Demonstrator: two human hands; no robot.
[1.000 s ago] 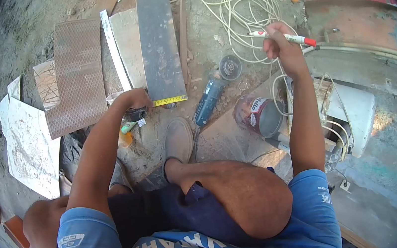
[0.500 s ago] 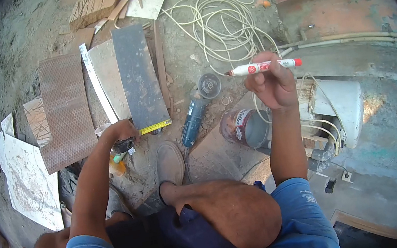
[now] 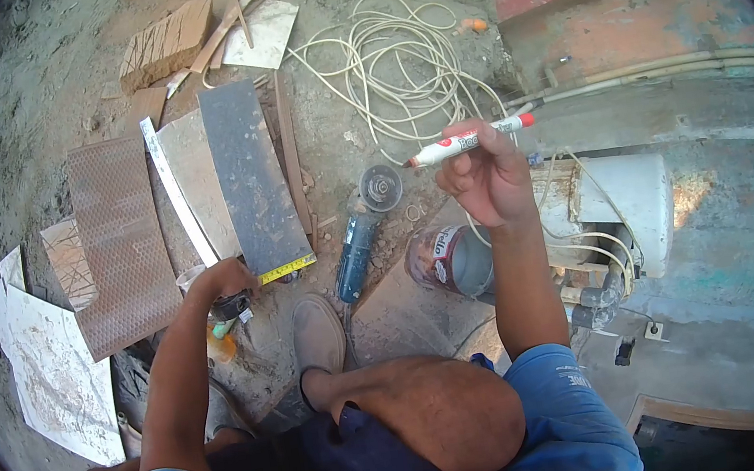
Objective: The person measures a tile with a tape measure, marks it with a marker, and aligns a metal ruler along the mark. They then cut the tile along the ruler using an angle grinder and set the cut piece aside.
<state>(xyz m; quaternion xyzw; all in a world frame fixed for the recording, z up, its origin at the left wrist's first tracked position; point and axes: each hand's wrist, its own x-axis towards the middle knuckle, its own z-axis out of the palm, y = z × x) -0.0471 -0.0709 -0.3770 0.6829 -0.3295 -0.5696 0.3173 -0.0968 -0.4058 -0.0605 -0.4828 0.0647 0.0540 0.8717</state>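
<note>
My right hand (image 3: 484,181) is raised, fingers closed around a red-and-white marker (image 3: 464,140), tip pointing left; my left hand (image 3: 226,279) grips a tape measure (image 3: 236,304) low on the ground, its yellow blade (image 3: 286,269) lying along the near end of a dark tile (image 3: 247,176); an angle grinder (image 3: 356,238) and a tin (image 3: 447,260) lie between my hands.

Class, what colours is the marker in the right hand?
The marker is white with red lettering and a red end; head view.
</note>
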